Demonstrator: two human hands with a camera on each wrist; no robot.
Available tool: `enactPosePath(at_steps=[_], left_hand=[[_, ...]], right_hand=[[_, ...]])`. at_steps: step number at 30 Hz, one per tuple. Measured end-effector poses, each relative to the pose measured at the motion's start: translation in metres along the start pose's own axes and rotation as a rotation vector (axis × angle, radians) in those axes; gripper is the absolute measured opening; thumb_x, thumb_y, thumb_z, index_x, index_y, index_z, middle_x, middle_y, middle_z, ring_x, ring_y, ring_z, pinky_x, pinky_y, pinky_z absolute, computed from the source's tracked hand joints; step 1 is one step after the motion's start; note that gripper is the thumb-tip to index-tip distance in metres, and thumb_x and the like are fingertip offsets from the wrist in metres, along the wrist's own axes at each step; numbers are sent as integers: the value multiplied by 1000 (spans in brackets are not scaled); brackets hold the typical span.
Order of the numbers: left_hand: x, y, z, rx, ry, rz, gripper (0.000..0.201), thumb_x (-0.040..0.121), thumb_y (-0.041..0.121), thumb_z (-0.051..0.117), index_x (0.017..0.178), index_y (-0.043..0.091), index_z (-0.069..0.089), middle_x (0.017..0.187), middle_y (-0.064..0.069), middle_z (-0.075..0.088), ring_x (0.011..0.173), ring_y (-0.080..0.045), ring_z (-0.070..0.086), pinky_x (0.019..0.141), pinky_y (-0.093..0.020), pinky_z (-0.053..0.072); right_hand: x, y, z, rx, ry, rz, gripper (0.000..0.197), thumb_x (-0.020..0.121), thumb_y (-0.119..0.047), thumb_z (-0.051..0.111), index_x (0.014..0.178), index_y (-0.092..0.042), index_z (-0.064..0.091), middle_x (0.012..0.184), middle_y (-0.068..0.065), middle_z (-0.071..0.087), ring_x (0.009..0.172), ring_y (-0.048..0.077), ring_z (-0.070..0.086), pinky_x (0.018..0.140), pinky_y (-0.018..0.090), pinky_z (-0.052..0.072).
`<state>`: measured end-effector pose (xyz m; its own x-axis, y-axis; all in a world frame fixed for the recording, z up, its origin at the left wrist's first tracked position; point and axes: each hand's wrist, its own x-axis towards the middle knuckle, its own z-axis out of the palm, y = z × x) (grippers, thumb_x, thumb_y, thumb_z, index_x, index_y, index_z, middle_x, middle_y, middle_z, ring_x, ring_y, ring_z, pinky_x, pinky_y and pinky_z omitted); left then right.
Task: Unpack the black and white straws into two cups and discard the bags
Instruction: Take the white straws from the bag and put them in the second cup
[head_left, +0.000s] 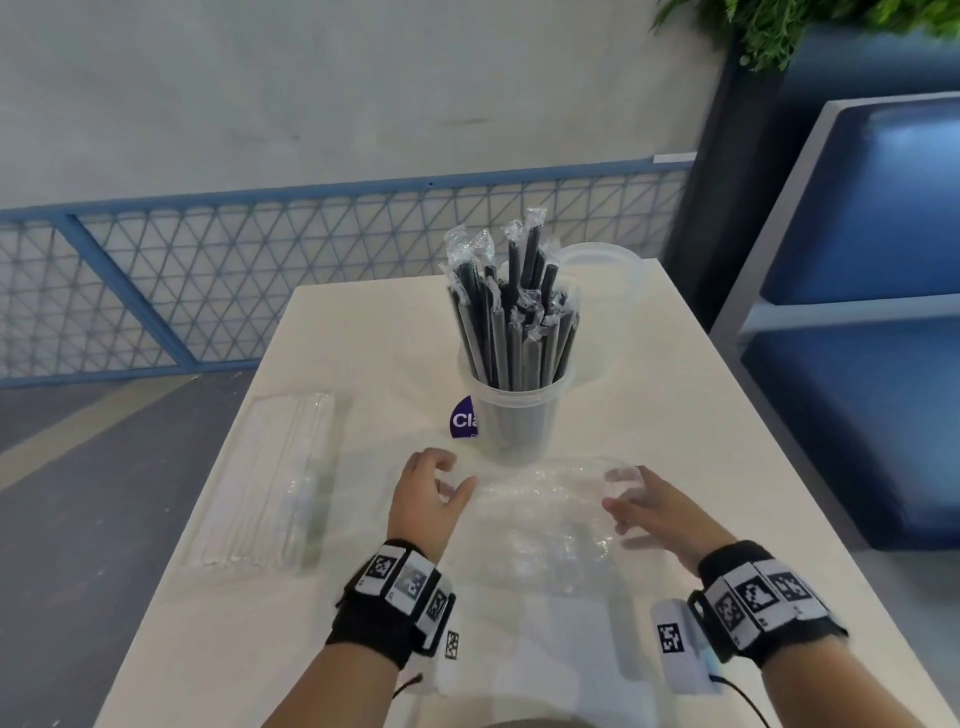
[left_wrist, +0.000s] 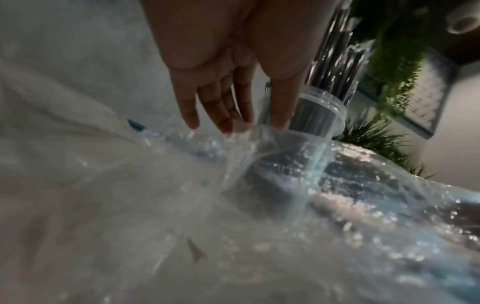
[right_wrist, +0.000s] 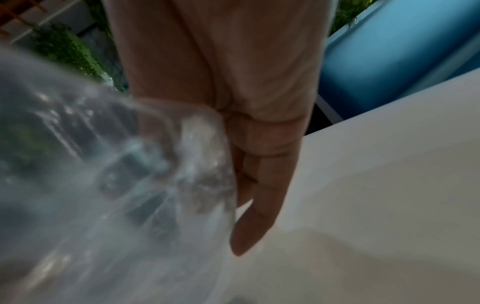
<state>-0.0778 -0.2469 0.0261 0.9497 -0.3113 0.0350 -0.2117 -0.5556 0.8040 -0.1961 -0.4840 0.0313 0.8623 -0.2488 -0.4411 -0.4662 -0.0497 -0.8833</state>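
A clear cup (head_left: 514, 410) full of wrapped black straws (head_left: 511, 317) stands mid-table, also showing in the left wrist view as the cup (left_wrist: 322, 115). An empty clear bag (head_left: 545, 514) is stretched between my hands just in front of it. My left hand (head_left: 447, 480) pinches the bag's left edge (left_wrist: 259, 156) between thumb and fingertips (left_wrist: 228, 123). My right hand (head_left: 626, 493) holds the right edge, and the film (right_wrist: 145, 164) drapes over its fingers (right_wrist: 259, 205), hiding the thumb. A sealed bag of white straws (head_left: 275, 483) lies at the table's left. A second, empty cup (head_left: 602, 267) stands behind.
The white table (head_left: 675, 415) has a purple label (head_left: 464, 418) lying beside the cup. A blue bench (head_left: 872, 364) runs along the right, and a blue mesh fence (head_left: 260, 270) stands beyond the far edge. Grey floor lies to the left.
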Motion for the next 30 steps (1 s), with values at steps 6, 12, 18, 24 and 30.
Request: enactPosePath(at_steps=[6,12,18,24,30], left_hand=[[1,-6,27,74,13,-73,17,84,8,63,89,14,48,92,-5,57,63,-11,51,68,-28,47],[7,-10,39,-227,-114,-331,22,89,25,60,90,4,53,66,-5,61,57,-19,58,74,-39,56],[18,-11,38,-215,110,-330,33,99,17,39,67,11,44,55,-6,45,52,-24,48,70,-42,53],[10,1,56,-411,134,-429,30,101,20,33,73,10,39,65,-10,49,49,-22,44,56,-34,43],[7,8,67,-151,-21,-313,35,88,31,61,104,8,40,71,-2,53,57,-24,54,65,-32,47]], right_hand=[[5,1,-29,-101,60,-2,36,86,-17,63,117,-15,47,84,8,59,75,18,59,73,34,55],[12,6,-39,-105,140,-28,34,87,-13,61,118,-15,47,82,6,58,72,17,59,72,34,54],[22,19,-53,-226,293,24,42,86,-11,61,125,-11,45,93,11,58,78,22,55,76,34,49],[8,3,-26,-889,560,-229,75,83,-42,59,146,-23,21,148,11,29,133,35,32,108,55,25],[27,29,22,-1269,60,-37,87,82,-72,23,141,-30,-26,152,5,-30,141,39,-21,111,64,4]])
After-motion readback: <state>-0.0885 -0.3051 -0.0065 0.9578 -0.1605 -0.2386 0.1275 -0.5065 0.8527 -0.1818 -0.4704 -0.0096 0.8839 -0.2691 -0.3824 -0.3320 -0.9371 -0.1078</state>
